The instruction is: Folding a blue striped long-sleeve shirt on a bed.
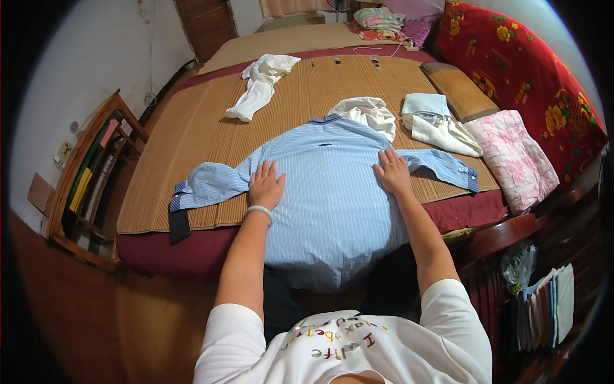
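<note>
A light blue striped shirt (326, 185) lies spread out, back side up, on a bamboo mat (160, 147) that covers the bed. Its collar points away from me, the sleeves reach out to both sides, and the hem hangs over the bed's near edge. My left hand (267, 185) lies flat with fingers stretched on the shirt's left side, near the sleeve seam; a pale bangle circles that wrist. On the right side, beside the other sleeve, my right hand (392, 172) rests flat, fingers apart. Neither hand grips the cloth.
Crumpled white cloth (368, 115) sits just beyond the collar, and a white garment (263, 83) lies farther left. Folded cloths (441, 131) and a pink-white folded fabric (515, 157) are at right. A dark flat object (180, 226) sticks out beneath the left cuff.
</note>
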The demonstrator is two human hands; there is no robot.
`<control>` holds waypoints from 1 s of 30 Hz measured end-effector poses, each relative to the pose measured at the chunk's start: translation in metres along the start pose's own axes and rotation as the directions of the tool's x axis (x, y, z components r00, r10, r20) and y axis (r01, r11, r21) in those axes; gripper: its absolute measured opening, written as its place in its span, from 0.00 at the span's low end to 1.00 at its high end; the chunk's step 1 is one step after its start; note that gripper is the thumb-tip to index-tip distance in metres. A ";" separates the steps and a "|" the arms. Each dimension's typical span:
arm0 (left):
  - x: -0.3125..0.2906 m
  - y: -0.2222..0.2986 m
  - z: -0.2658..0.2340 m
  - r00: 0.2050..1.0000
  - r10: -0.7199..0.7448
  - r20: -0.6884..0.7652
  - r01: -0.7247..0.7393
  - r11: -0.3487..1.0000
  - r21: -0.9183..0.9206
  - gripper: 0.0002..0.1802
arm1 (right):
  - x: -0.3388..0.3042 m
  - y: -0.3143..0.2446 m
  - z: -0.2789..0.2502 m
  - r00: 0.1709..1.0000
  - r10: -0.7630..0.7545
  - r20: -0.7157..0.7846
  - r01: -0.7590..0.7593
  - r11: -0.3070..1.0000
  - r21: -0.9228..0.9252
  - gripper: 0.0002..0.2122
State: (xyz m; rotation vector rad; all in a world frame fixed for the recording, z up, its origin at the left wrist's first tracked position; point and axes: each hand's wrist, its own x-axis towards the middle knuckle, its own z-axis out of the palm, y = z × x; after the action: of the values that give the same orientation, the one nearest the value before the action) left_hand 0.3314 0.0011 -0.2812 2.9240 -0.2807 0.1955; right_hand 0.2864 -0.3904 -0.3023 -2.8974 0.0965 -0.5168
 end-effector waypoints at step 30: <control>-0.003 -0.003 0.007 0.997 0.017 -0.074 -0.016 1.000 0.008 0.32 | 0.025 -0.052 0.009 0.984 -0.023 0.179 0.025 1.000 -0.009 0.33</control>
State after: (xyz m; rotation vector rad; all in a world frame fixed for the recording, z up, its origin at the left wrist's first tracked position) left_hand 0.3299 0.0026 -0.2892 2.9146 -0.2930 0.3076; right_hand 0.3151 -0.3400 -0.2916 -2.9432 0.0388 -0.2585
